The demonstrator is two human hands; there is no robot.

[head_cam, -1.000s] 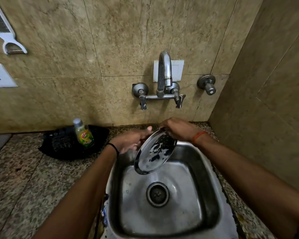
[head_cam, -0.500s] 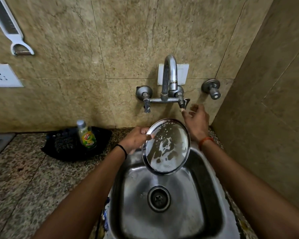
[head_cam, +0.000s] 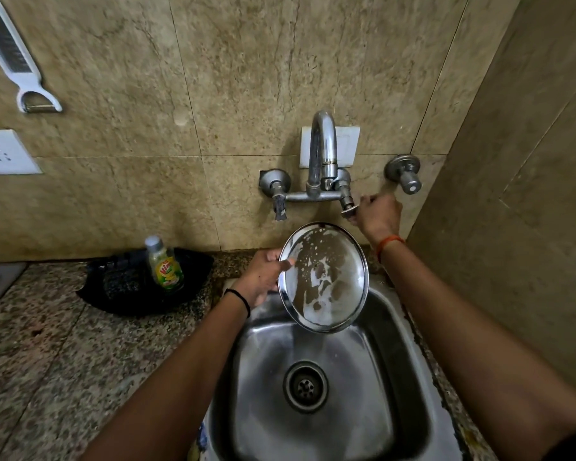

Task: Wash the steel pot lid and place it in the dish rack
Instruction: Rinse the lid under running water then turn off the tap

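Steel pot lid (head_cam: 325,277), soapy, is gripped at its rim by left hand (head_cam: 263,276), tilted over sink (head_cam: 413,377) for rinsing; tap handle (head_cam: 349,211) is pinched by right hand (head_cam: 378,216).

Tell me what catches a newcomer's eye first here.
The round steel pot lid, streaked with white suds, is held tilted over the steel sink by the left hand. The right hand grips the chrome wall tap's right handle.
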